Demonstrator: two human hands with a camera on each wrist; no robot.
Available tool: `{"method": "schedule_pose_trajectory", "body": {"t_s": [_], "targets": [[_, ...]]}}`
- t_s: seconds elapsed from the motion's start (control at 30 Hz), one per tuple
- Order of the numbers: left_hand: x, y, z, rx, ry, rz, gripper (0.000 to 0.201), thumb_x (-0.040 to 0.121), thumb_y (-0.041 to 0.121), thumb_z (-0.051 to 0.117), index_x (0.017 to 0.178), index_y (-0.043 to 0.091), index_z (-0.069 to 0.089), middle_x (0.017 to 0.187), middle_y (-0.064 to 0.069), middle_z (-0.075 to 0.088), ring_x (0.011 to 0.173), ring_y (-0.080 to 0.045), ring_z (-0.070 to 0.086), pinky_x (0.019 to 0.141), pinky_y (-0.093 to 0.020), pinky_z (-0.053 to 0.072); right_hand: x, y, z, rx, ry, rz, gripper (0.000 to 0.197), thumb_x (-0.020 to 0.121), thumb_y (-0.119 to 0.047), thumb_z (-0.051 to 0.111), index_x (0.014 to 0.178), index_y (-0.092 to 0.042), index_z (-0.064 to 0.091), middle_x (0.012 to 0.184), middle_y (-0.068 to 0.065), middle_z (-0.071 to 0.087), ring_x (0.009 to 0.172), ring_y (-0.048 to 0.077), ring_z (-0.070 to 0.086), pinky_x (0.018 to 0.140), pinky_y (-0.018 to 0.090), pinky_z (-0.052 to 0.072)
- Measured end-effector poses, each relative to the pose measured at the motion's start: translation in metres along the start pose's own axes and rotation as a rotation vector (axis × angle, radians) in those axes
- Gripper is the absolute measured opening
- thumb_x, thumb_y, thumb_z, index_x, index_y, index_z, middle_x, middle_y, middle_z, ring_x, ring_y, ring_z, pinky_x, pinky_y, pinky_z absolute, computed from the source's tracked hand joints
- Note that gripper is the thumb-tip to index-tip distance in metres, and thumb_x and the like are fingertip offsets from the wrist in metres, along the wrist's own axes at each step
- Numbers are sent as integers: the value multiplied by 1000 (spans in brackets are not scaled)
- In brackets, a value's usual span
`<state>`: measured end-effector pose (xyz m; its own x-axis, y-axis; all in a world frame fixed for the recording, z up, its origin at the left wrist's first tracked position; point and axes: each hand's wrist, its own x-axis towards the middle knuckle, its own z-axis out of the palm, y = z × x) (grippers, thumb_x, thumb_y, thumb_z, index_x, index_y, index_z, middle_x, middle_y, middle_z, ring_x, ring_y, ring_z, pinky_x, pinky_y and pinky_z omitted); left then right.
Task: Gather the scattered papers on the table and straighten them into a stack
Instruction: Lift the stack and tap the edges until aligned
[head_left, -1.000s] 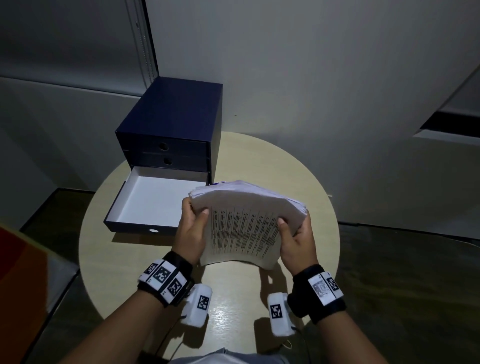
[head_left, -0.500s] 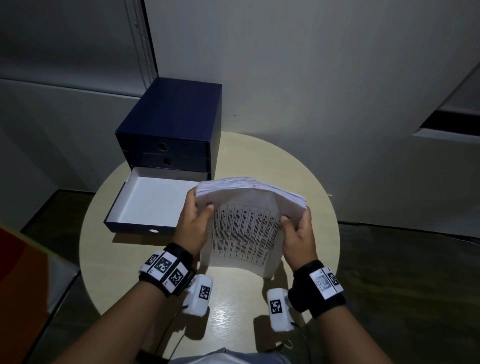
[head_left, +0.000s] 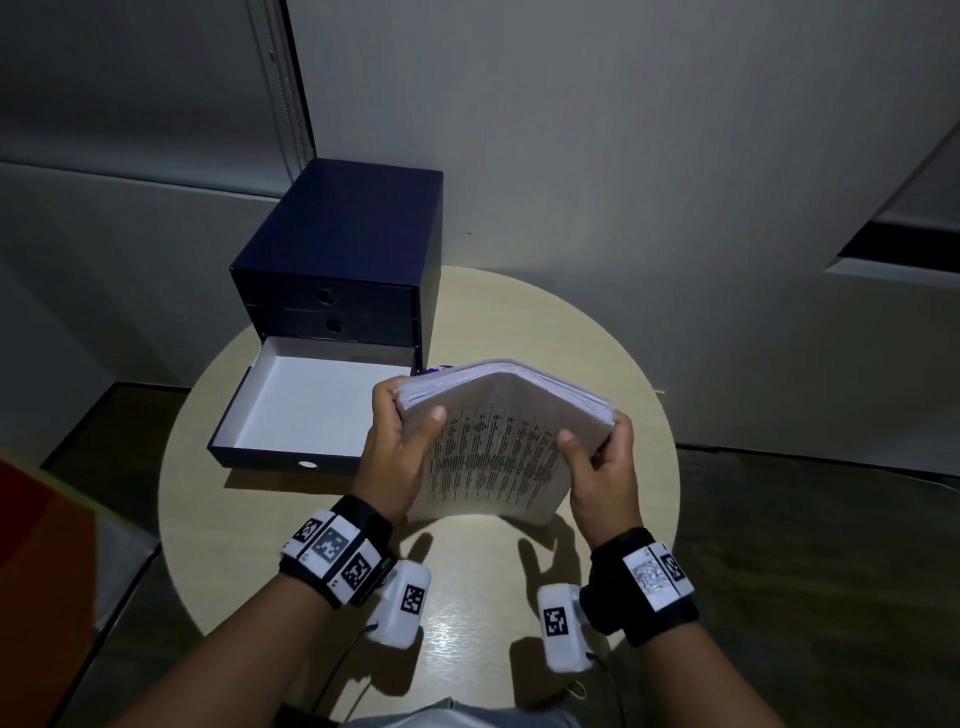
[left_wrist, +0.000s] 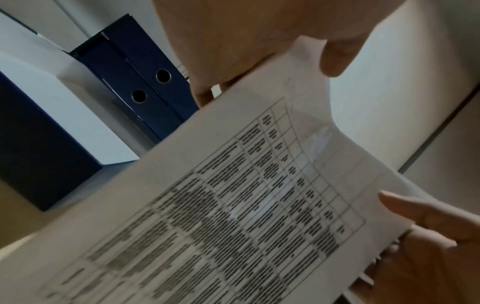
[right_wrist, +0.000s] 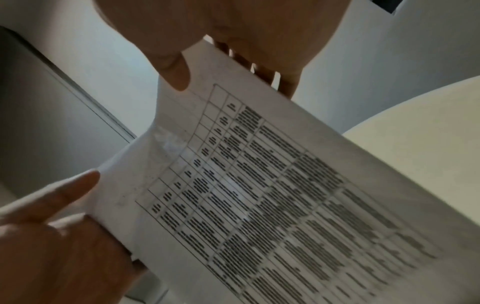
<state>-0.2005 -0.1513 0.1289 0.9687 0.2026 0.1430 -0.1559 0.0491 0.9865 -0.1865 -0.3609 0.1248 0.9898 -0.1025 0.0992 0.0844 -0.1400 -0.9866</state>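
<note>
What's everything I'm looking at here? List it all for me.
papers: one stack, white with a printed table on the front sheet, held upright over the table, bowed at the top.
drawer box: one, dark blue, at the table's far left; two upper drawers shut.
open drawer: one, white inside, pulled out at the bottom of the box; nothing seen in it.
table: one, round, pale beige.
wrist cameras: two, white with black markers, under the wrists.
wristbands: two, black with marker tags.
left hand: grips the stack's left edge.
right hand: grips the right edge.
</note>
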Motion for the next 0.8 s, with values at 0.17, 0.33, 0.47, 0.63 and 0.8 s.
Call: {"method": "schedule_pose_trajectory", "body": {"t_s": [0.17, 0.33, 0.47, 0.63, 0.8], "targets": [[15, 15, 4, 39, 194, 46, 28, 89, 48, 51, 104, 24, 51, 98, 2, 59, 83, -8, 61, 67, -26, 50, 14, -19, 8, 50, 147, -68, 21, 88, -43, 61, 104, -31, 54, 100, -8, 61, 85, 4, 64, 68, 36, 58], [30, 16, 8, 65, 313, -24, 15, 92, 33, 48, 91, 26, 61, 91, 4, 68, 89, -20, 63, 77, -38, 49, 28, -25, 16, 29, 266, 27, 14, 86, -42, 61, 83, -29, 61, 88, -6, 66, 86, 23, 66, 72, 48, 56], [31, 16, 7, -7, 289, -67, 18, 88, 30, 45, 80, 34, 61, 91, -2, 74, 96, -35, 66, 84, -48, 52, 29, -24, 16, 26, 283, 39, 16, 79, -45, 57, 76, -30, 60, 83, -5, 66, 86, 27, 65, 73, 49, 55], [25, 20, 8, -68, 189, 1, 20, 88, 30, 49, 102, 18, 58, 99, -2, 67, 90, -14, 64, 75, -32, 53, 31, -25, 14, 1, 270, 42, 16, 84, -44, 55, 75, -30, 58, 81, -8, 63, 80, 20, 61, 69, 44, 53], [9, 4, -11, 177, -14, 27, 39, 90, 8, 62, 117, 27, 41, 107, 7, 54, 96, -4, 59, 76, -20, 49, 29, -30, 10, -47, 230, 41, 15, 89, -42, 56, 82, -28, 58, 84, -10, 63, 83, 14, 61, 73, 44, 53]]}}
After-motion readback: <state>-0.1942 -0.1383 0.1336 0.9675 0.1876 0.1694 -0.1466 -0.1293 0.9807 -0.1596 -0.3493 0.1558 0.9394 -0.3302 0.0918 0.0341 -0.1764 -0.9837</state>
